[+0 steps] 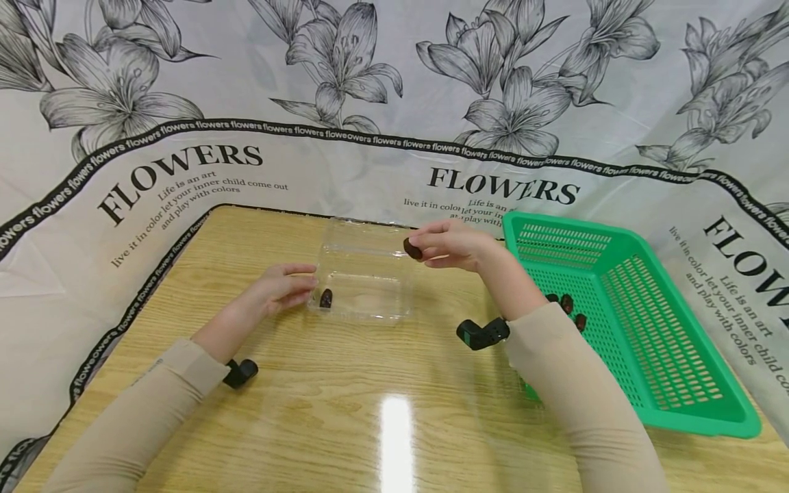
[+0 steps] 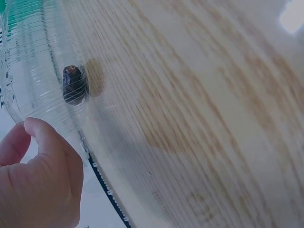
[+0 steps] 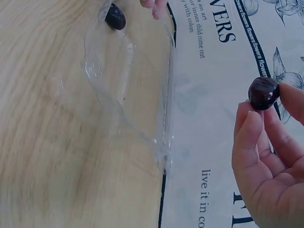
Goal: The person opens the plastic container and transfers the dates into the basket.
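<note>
A clear plastic box [image 1: 370, 296] stands on the table with one dark brown date [image 1: 326, 298] in its near left corner. My left hand [image 1: 290, 287] holds the box by its left side; in the left wrist view, thumb and index finger [image 2: 40, 128] pinch the rim. Over the far right part of the box, my right hand [image 1: 453, 245] pinches another date [image 1: 412, 249] between its fingertips. That date [image 3: 263, 93] looks glossy and wrinkled in the right wrist view, raised above the box's rim.
To the right is a green perforated basket [image 1: 684, 305] with several dates [image 1: 567, 303] inside, partly hidden by the right forearm. Behind the wooden table [image 1: 308, 397] hangs a white flower-printed cloth [image 1: 345, 164]. A black wrist camera [image 1: 483, 334] sits at the right cuff.
</note>
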The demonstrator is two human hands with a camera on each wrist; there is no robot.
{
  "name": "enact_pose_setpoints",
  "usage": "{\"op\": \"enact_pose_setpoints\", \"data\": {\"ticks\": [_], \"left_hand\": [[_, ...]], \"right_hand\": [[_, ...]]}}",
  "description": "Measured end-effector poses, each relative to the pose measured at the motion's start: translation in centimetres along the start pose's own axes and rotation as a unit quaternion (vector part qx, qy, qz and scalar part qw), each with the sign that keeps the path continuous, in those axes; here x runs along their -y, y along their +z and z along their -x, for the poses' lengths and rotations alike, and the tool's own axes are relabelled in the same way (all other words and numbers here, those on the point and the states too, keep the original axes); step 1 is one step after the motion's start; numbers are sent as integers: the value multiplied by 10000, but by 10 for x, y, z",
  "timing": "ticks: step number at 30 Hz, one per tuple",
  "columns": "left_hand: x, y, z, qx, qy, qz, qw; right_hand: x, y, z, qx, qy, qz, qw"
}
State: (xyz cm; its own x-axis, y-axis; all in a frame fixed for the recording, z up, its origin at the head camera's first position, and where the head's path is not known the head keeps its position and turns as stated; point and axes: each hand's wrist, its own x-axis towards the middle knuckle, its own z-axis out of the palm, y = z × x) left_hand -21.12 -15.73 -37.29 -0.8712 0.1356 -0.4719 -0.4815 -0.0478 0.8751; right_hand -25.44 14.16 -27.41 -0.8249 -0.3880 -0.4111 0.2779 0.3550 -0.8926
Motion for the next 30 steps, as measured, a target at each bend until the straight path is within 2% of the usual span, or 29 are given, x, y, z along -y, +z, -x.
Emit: {"op": "enact_pose_setpoints", "data": {"ticks": [14,23,30], "left_hand": [[0,-1,0,22,-7,78,10000],[1,-1,1,21,-17,81,10000],[0,-1,2,34,-30,95,9999]], "right_hand": [[-5,-39,27,-182,-95,-331,9992],[-12,-64,48,-419,45,-706,9966],[-20,-84,63,-492,69,-678,9965]]}}
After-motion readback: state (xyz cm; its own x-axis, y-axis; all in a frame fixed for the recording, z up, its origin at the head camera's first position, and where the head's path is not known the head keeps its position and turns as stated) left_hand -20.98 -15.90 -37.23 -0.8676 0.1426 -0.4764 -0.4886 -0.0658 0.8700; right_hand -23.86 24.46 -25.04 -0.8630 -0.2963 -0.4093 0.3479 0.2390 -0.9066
